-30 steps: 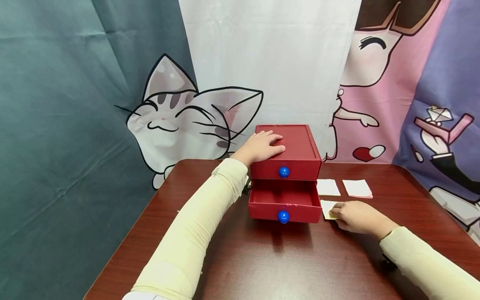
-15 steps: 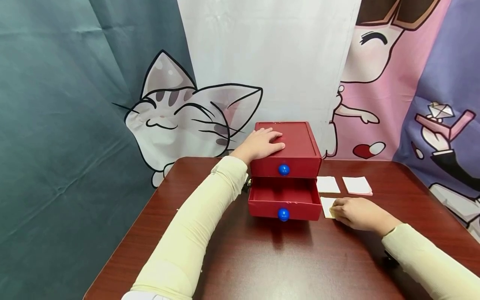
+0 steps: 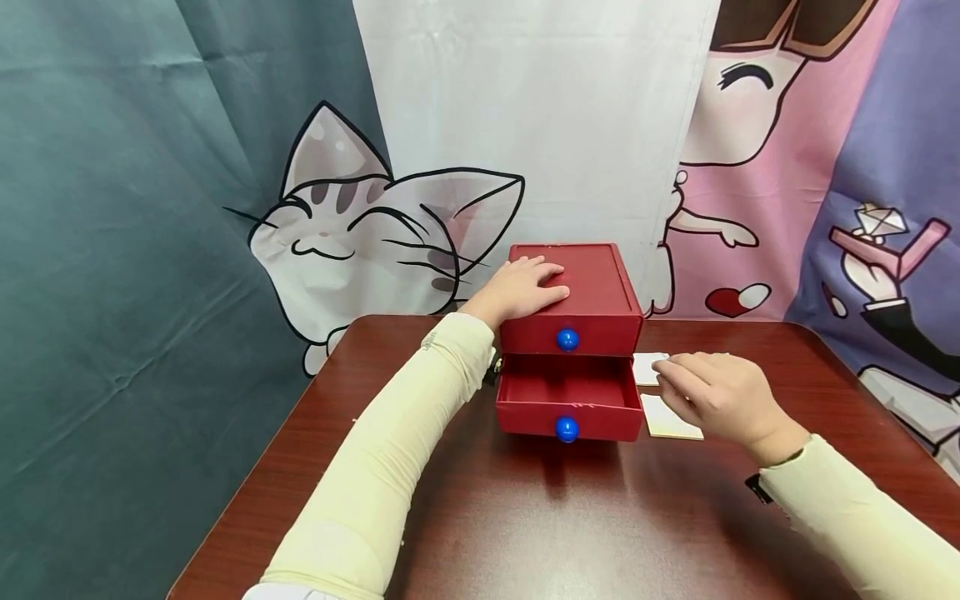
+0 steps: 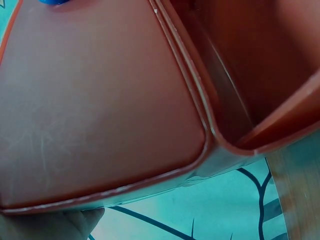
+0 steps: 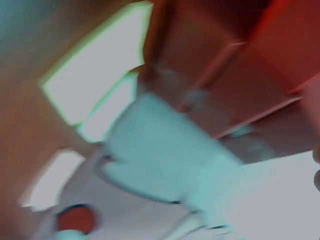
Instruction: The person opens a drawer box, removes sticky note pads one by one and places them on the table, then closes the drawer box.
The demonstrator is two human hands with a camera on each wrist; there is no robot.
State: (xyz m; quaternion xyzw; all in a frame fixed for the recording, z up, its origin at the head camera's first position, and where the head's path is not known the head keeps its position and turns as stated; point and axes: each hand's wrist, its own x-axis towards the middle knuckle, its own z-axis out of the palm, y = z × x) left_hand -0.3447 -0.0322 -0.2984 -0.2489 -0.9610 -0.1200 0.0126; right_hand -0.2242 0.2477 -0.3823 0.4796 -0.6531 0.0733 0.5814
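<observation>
A red drawer box [image 3: 600, 287] has two drawers with blue knobs. Its lower drawer [image 3: 573, 418] is pulled out, and no object shows inside. My left hand [image 3: 517, 292] rests on the top of the box, fingers spread. My right hand [image 3: 720, 396] is raised beside the box, fingers loosely bent, with nothing visible in its grasp. Below its fingers lies a white notepad with a yellowish edge [image 3: 671, 418], apart from the hand. Behind it lies another white notepad [image 3: 648, 367]. In the right wrist view, a third pad [image 5: 54, 181] appears blurred; the hand mostly covers it in the head view.
The box stands on a dark reddish-brown table [image 3: 570, 525], near its back edge. A printed curtain [image 3: 585, 125] with cartoon figures hangs behind the table. Table surface extends in front of the box and to its left.
My right hand has left the yellow-edged notepad and moved up and back, uncovering that pad and covering most of the back right one. The left hand stays put on the box.
</observation>
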